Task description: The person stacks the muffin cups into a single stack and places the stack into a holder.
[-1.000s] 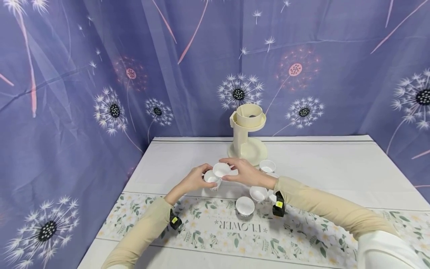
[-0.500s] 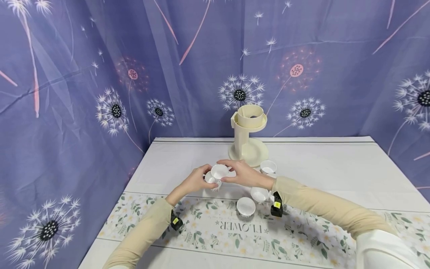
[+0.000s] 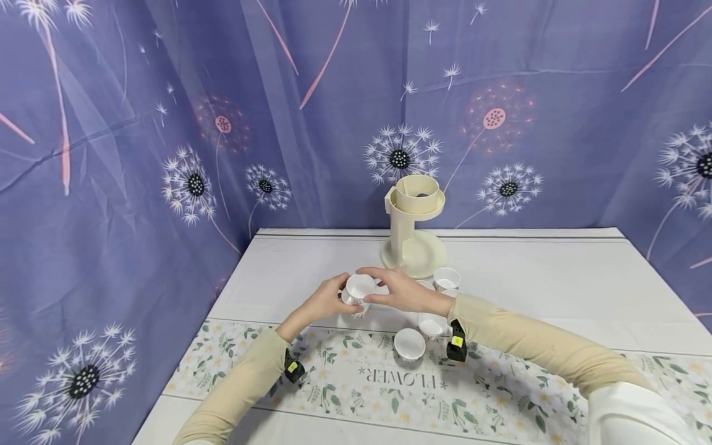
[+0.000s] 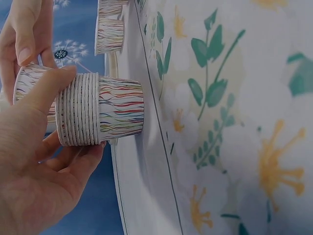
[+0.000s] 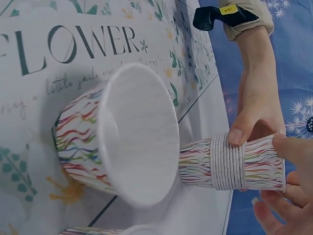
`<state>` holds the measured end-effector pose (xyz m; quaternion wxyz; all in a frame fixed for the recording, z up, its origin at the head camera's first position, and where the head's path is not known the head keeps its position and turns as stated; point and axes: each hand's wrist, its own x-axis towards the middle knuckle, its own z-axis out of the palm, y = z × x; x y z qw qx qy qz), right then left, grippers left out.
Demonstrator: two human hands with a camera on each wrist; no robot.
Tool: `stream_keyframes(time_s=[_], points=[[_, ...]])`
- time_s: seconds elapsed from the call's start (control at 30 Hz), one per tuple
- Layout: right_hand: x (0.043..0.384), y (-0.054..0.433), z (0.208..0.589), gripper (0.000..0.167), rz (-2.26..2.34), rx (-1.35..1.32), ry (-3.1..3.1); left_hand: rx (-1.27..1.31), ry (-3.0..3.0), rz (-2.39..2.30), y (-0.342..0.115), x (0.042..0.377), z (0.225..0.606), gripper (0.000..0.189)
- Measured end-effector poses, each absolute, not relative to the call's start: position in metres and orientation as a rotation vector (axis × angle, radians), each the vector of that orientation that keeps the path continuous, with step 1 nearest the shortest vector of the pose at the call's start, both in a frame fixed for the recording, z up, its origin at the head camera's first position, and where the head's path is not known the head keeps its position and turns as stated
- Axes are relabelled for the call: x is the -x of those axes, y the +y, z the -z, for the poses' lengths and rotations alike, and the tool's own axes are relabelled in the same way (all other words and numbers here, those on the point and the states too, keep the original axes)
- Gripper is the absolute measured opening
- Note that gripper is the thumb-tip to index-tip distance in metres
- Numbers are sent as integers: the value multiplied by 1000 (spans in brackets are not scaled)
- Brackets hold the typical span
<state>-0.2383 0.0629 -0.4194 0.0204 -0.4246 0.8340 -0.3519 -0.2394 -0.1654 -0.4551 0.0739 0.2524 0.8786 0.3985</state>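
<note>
My left hand (image 3: 322, 298) grips a nested stack of paper cups (image 4: 100, 110), white with wavy coloured lines and several rims packed together. In the head view, most of this stack is hidden behind a single paper cup (image 3: 361, 285). That single cup is pinched at its rim by my right hand (image 3: 397, 289). In the right wrist view its narrow base appears to sit at or just inside the mouth of the stack; the exact depth is hidden. My left thumb lies over the rims of the stack.
Several more paper cups stand upright on the table, the nearest being a lone cup (image 3: 409, 345) on the floral runner (image 3: 311, 389). Behind my hands stands a cream stand with a round holder (image 3: 414, 228). A patterned curtain (image 3: 311, 123) borders the table (image 3: 528, 266).
My right hand has brought the single cup left and slightly down, so it now overlaps the stack's mouth more. My left hand stays nearly in place, gripping the stack.
</note>
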Motion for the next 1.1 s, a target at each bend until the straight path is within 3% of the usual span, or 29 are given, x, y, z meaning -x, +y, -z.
stream_keyframes(time_s=[0.23, 1.1], points=[[236, 60, 418, 59, 1062, 1339, 2576, -742, 2650, -1201, -163, 238, 453, 60], [233, 66, 421, 62, 827, 1314, 2556, -803, 2622, -1204, -165, 238, 455, 55]])
